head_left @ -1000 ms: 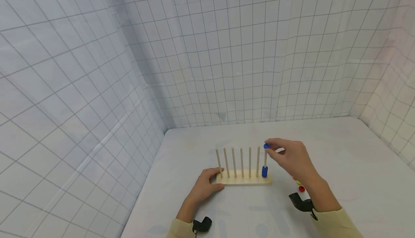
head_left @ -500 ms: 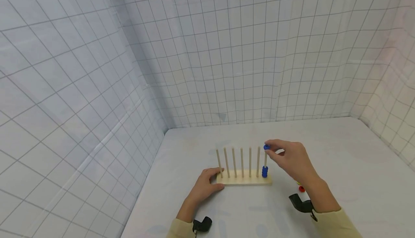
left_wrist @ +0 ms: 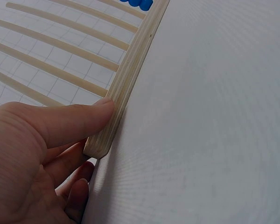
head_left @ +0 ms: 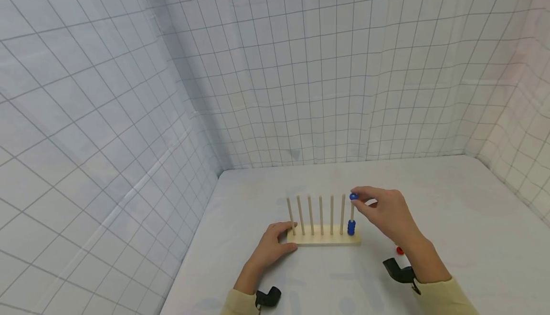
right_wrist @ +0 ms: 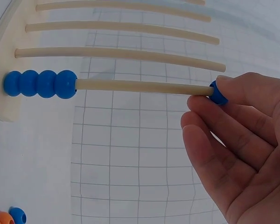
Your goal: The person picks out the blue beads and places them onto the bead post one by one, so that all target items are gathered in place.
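A wooden rack (head_left: 325, 240) with several upright pegs stands on the white table (head_left: 451, 200). Its rightmost peg (head_left: 352, 212) carries several blue beads (head_left: 351, 227) stacked at the bottom (right_wrist: 39, 83). My right hand (head_left: 384, 208) pinches one more blue bead (head_left: 353, 196) at the tip of that peg (right_wrist: 218, 92). My left hand (head_left: 268, 248) holds the rack's left end, thumb pressed on the base edge (left_wrist: 86, 122), fingers curled under it.
Loose beads lie on the table to the right of the rack: a red one (head_left: 399, 250) by my right wrist, and a blue one (right_wrist: 17, 215) and an orange one (right_wrist: 3, 218) in the right wrist view. Gridded white walls enclose the table.
My right hand has lowered the blue bead slightly onto the tip of the rightmost peg. The left hand has stayed on the rack.
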### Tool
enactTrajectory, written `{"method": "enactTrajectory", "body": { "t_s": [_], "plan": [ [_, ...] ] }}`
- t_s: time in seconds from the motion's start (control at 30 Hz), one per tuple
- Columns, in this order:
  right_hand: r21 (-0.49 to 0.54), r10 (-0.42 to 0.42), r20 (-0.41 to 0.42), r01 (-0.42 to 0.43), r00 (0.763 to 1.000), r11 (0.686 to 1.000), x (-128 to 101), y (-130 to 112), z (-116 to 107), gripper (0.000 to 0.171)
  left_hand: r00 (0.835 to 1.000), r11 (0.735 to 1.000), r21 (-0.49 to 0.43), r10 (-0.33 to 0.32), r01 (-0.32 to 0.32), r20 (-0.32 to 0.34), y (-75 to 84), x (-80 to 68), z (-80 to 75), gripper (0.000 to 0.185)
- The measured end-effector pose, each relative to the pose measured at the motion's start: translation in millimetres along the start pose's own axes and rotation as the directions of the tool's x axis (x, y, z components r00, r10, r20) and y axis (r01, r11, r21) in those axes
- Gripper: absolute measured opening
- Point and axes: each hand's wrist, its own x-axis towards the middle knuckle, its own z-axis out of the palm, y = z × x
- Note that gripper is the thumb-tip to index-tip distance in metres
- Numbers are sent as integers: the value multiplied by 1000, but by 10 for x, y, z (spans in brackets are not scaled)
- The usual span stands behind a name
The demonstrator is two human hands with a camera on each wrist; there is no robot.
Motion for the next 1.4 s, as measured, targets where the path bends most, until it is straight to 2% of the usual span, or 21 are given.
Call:
{"method": "enactTrajectory", "body": {
  "t_s": [0.7,1.4],
  "plan": [
    [2,5,2,-5,1000,1000,-37,55,72,23,1000,1000,-3,-13,13,4,-25,-10,14,56],
    [26,-31,-14,32,999,999,-64,142,130,22,1000,1000,3,-20,20,6,-10,7,2,55]
  ]
}}
